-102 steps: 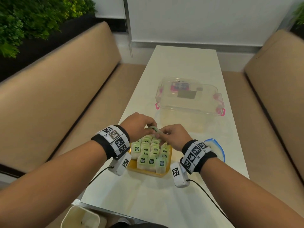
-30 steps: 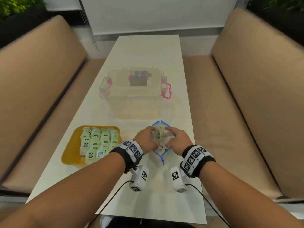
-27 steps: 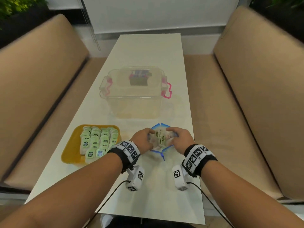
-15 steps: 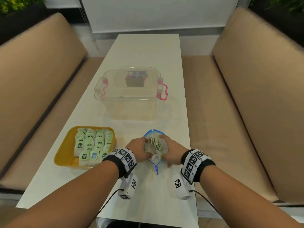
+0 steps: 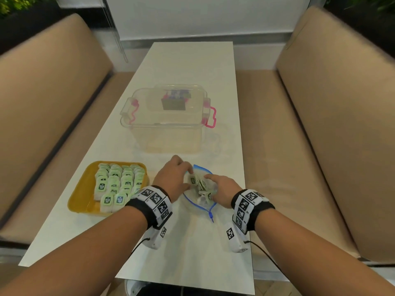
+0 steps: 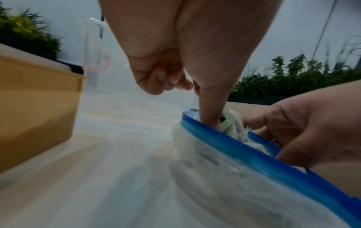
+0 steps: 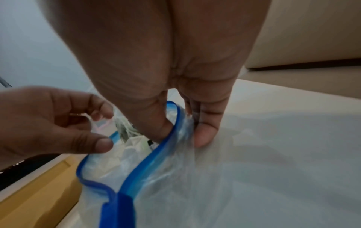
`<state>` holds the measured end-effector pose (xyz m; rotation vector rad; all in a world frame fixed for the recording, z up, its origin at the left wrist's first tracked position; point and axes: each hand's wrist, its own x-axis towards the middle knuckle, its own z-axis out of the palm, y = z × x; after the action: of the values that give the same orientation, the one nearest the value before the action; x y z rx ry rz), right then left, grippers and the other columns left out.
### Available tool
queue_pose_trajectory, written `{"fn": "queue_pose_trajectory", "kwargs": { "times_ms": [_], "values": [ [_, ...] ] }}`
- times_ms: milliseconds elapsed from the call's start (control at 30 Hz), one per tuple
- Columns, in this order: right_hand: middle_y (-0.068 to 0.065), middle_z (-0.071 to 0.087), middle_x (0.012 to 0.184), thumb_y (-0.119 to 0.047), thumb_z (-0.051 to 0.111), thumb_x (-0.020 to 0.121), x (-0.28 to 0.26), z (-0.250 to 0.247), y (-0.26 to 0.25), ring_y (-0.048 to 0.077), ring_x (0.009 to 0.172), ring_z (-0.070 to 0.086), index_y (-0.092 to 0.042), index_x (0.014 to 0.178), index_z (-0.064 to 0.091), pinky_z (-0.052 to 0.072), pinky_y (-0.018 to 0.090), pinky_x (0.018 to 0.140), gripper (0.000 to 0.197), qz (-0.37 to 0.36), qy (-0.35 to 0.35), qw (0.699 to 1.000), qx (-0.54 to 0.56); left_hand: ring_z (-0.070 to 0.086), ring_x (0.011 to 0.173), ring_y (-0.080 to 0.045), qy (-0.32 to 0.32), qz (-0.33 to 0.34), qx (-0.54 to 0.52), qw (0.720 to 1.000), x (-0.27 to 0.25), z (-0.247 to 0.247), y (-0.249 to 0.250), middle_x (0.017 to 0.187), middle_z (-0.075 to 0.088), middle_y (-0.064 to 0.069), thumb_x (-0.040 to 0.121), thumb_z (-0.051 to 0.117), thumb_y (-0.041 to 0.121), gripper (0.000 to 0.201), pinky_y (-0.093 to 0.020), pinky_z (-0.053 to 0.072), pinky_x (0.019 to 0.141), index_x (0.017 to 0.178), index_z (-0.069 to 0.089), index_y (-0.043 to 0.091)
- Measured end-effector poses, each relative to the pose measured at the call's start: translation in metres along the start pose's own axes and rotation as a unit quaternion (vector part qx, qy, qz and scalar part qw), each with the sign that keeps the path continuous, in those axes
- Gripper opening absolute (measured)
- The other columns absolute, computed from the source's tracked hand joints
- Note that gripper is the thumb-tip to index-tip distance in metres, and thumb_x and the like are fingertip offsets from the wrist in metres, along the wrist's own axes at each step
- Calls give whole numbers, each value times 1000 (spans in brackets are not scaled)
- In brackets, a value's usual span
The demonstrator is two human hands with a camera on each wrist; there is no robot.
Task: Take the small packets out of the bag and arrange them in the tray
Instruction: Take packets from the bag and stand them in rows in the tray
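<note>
A clear zip bag (image 5: 199,202) with a blue rim stands open on the white table. Several small green-and-white packets (image 5: 198,182) show in its mouth. My left hand (image 5: 181,174) is at the bag's left rim. Its thumb (image 6: 210,111) dips inside the mouth beside the packets (image 6: 232,123), with the other fingers curled outside. My right hand (image 5: 218,186) pinches the right rim, thumb (image 7: 156,128) inside and fingers (image 7: 205,131) outside the bag (image 7: 156,177). To the left, the yellow tray (image 5: 80,195) holds rows of upright packets (image 5: 119,182).
A lidded clear box (image 5: 168,124) with pink handles stands just beyond the bag and tray. Tan sofas run along both sides of the table, on the left (image 5: 53,103) and the right (image 5: 331,103). The table's near edge (image 5: 186,283) lies below my forearms.
Both hands have left the tray, where they set down a packet, and moved right to the bag. Over the last second they stay at its mouth, working it open.
</note>
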<state>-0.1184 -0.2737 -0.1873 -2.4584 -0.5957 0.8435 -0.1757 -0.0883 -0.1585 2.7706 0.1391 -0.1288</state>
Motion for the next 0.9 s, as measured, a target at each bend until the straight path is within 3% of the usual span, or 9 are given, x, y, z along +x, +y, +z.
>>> {"fn": "queue_pose_trajectory", "kwargs": {
  "times_ms": [133, 200, 333, 433, 600, 667, 733, 833, 900],
  "values": [
    [7, 50, 144, -9, 57, 89, -1, -1, -5, 26, 122, 55, -28, 142, 49, 45, 25, 91, 57, -15, 25, 999, 40, 48, 110, -22, -16, 101, 75, 992, 4, -4, 9, 121, 49, 1, 89, 62, 18, 26, -36, 48, 81, 113, 67, 27],
    [7, 51, 143, -13, 55, 92, -1, -3, -5, 26, 121, 55, -28, 137, 56, 44, 26, 94, 47, -24, 58, 996, 59, 48, 109, -23, -30, 109, 120, 986, 7, -10, 10, 118, 54, 3, 92, 58, 20, 20, -36, 47, 80, 108, 70, 27],
    [5, 49, 143, -18, 60, 92, -2, -7, -2, 24, 125, 53, -28, 129, 61, 41, 27, 100, 39, -27, 94, 993, 72, 50, 110, -21, -85, 100, 158, 979, 12, -17, 10, 119, 57, 5, 95, 52, 18, 31, -36, 46, 85, 122, 60, 32],
    [4, 49, 142, -23, 66, 88, -3, -8, 0, 24, 120, 56, -30, 127, 62, 46, 29, 98, 40, -22, 91, 994, 64, 51, 107, -20, -92, 102, 199, 970, 15, -21, 11, 113, 61, 4, 98, 47, 21, 26, -34, 44, 78, 115, 63, 32],
    [-2, 54, 134, -42, 75, 79, -7, -11, -5, 20, 123, 47, -31, 127, 60, 40, 37, 106, 52, -89, 158, 981, 69, 53, 87, -12, 17, 103, 3, 994, 14, -44, 27, 84, 60, 17, 88, 66, 24, 10, -25, 36, 76, 96, 71, 26],
    [-6, 59, 122, -38, 71, 85, -11, -16, -11, 14, 111, 52, -26, 124, 62, 42, 30, 97, 42, -131, 186, 968, 107, 50, 72, -6, 47, 111, -95, 988, 11, -53, 41, 75, 58, 21, 83, 73, 24, 6, -21, 38, 71, 88, 72, 28],
    [-3, 67, 100, -34, 64, 92, -16, -21, -17, 14, 90, 58, -17, 105, 69, 47, 27, 80, 22, -143, 207, 956, 149, 52, 66, -9, 60, 114, -157, 979, 10, -57, 51, 72, 62, 20, 81, 75, 24, 8, -17, 41, 66, 82, 71, 30],
    [13, 65, 73, -33, 60, 93, -17, -24, -13, 22, 64, 55, -5, 77, 63, 44, 30, 58, 32, -107, 232, 952, 166, 53, 64, -7, 60, 84, -171, 980, 18, -50, 53, 78, 65, 18, 82, 74, 28, 6, -11, 41, 64, 86, 70, 28],
    [14, 66, 71, -30, 63, 90, -17, -24, -6, 26, 64, 59, -3, 75, 61, 48, 35, 58, 31, -76, 229, 956, 165, 56, 70, -4, 36, 43, -124, 991, 25, -42, 44, 86, 67, 15, 85, 72, 30, 8, -15, 45, 72, 91, 70, 26]
  ]
}}
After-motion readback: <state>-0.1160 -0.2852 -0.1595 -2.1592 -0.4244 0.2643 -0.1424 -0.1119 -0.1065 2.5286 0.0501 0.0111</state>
